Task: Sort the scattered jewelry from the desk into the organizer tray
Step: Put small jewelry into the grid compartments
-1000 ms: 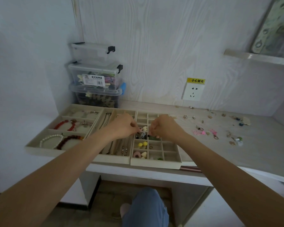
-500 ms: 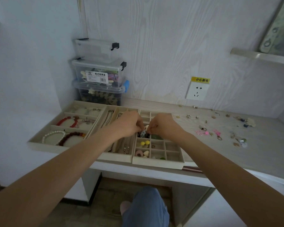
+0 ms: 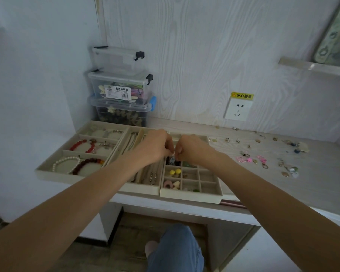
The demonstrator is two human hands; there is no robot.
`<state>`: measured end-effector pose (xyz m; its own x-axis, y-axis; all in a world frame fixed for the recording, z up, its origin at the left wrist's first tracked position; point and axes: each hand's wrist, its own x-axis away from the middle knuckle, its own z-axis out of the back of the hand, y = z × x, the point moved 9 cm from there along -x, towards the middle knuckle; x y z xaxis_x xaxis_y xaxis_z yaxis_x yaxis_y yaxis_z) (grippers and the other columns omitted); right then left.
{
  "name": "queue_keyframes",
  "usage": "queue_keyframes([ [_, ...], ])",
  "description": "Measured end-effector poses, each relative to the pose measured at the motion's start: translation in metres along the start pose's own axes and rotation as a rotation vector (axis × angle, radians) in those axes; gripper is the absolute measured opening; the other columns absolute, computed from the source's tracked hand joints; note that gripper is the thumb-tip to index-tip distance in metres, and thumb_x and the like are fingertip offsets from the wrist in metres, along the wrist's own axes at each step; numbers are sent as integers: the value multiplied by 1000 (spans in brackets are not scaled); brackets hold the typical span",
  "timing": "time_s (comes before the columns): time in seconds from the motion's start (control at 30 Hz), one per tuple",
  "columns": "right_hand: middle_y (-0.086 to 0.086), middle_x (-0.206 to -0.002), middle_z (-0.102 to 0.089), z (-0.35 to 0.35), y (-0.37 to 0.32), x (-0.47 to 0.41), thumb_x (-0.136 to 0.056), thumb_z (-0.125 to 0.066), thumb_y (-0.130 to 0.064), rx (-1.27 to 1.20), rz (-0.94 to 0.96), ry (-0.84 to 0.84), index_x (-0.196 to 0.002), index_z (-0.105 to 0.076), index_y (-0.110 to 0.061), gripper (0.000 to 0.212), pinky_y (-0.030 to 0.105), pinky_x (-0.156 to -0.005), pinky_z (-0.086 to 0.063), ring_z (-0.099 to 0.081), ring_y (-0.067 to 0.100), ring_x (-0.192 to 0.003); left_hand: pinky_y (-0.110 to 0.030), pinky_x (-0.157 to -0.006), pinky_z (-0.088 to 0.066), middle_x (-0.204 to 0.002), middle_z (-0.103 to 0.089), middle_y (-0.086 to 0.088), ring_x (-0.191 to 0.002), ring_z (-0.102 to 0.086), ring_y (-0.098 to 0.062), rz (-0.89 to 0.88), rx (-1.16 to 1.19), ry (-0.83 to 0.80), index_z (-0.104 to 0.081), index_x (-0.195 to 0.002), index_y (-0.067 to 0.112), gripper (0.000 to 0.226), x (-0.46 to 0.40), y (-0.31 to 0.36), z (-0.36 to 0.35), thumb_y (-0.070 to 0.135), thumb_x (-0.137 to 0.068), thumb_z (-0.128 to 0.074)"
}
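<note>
Three beige organizer trays sit side by side on the desk's left half: a bracelet tray [image 3: 47, 169], a necklace tray [image 3: 139, 190] and a small-cell grid tray [image 3: 190, 197]. My left hand [image 3: 155, 146] and my right hand [image 3: 192, 148] meet over the grid tray's upper cells, fingers curled, pinching a tiny pale piece [image 3: 173, 153] between them. I cannot make out what the piece is. Scattered jewelry [image 3: 263, 160] lies on the desk to the right, among it pink pieces [image 3: 243, 159] and several small earrings.
Three clear lidded storage boxes [image 3: 120, 99] are stacked against the wall behind the trays. A wall socket [image 3: 238, 109] sits above the desk. A shelf [image 3: 312, 66] juts out at upper right. My knee [image 3: 175, 250] is below the desk edge.
Both hands have drawn closer together over the grid tray until their fingertips meet. The view has tilted slightly.
</note>
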<state>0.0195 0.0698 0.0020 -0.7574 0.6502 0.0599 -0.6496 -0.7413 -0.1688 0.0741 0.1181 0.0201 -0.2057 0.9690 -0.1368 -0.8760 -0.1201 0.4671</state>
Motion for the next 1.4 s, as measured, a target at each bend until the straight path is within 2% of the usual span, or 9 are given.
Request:
queue_keyframes([
  [0.07,12,-104,-68,2,-1,0,-87,-60,-11,-1,-8,1,-106,-69,-5,22,32,-83,-52,-63,24,-94,-17,-76,-38,-99,-68,-4,-86,-59,-10,-3,-19,9,-70,-95,9,11,-1,4,0,13,-85,-66],
  [0.17,12,-105,-68,1,-1,-1,-87,-61,-12,-1,-18,-6,-108,-68,-5,24,33,-85,-53,-64,23,-94,-17,-75,-38,-98,-68,-5,-80,-55,-7,-2,-34,47,-70,-94,8,11,-3,5,3,12,-85,-66],
  [0.43,12,-106,-68,-2,-2,-2,-88,-61,-14,47,-9,-21,-107,-68,-4,23,36,-88,-53,-64,24,-96,-22,-78,-45,-94,-69,-7,-87,-63,-15,33,-27,90,-71,-90,6,11,-2,-1,7,14,-82,-70],
  [0.7,10,-103,-69,-5,-5,-1,-88,-61,-14,30,22,-12,-103,-72,-6,20,35,-88,-53,-65,22,-92,-19,-73,-40,-94,-69,-7,-80,-57,-9,45,-5,72,-71,-93,6,12,0,-2,5,13,-83,-69],
  [0.87,11,-106,-69,-9,-3,2,-88,-60,-10,-5,8,-54,-106,-71,-5,21,37,-90,-52,-65,23,-95,-19,-74,-40,-95,-68,-6,-80,-56,-8,51,12,38,-71,-93,6,13,0,-3,1,13,-82,-69],
  [0.97,8,-109,-69,-10,-4,5,-89,-58,-7,-20,29,-76,-109,-70,-9,24,33,-91,-50,-64,22,-98,-18,-72,-40,-95,-68,-6,-78,-55,-7,50,-2,33,-72,-94,7,13,-1,-4,1,14,-82,-70],
  [1.17,11,-108,-69,-14,-1,6,-89,-57,-8,-57,21,-111,-109,-70,-6,24,34,-93,-49,-64,23,-100,-17,-76,-41,-97,-69,-7,-81,-56,-8,44,-20,36,-72,-95,7,14,-1,-2,0,13,-83,-68],
  [1.3,12,-107,-69,-14,2,6,-89,-58,-10,-55,1,-110,-109,-69,-5,24,35,-92,-50,-64,23,-98,-17,-75,-39,-97,-68,-6,-80,-54,-7,42,-23,37,-71,-96,7,13,1,-2,0,13,-86,-65],
  [1.4,10,-108,-69,-10,4,7,-88,-59,-11,-46,5,-88,-112,-69,-7,26,28,-85,-50,-64,22,-97,-18,-74,-39,-99,-66,-6,-82,-55,-8,40,-26,32,-70,-96,7,13,0,0,-3,14,-87,-64],
])
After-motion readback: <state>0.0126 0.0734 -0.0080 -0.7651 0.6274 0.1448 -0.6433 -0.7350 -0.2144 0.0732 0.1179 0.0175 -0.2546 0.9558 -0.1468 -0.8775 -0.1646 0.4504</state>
